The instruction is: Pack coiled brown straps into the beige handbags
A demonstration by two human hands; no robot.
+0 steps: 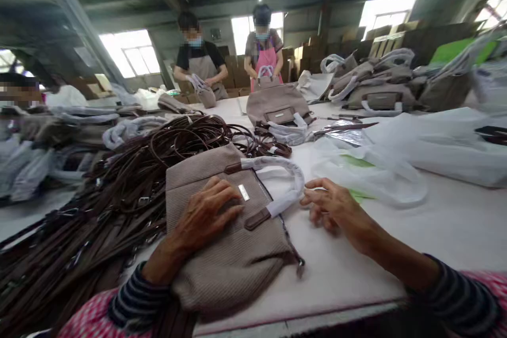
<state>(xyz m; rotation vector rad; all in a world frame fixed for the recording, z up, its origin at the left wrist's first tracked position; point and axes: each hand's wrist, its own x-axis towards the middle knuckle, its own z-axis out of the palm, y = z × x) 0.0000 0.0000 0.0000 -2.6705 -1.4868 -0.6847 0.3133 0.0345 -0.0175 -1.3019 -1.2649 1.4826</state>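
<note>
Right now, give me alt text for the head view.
A person's left hand rests on a taupe handbag on a white table, the right hand close to its wrapped handle. Brown straps lie heaped to the left; two co-workers handle bags beyond.

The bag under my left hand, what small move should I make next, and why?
I'd probably close your right hand gently around the wrapped handle of the bag. Your right fingertips are right by its outer curve, though I can't tell whether they touch, and your left hand lies on the bag's front, where it could steady it.
</note>
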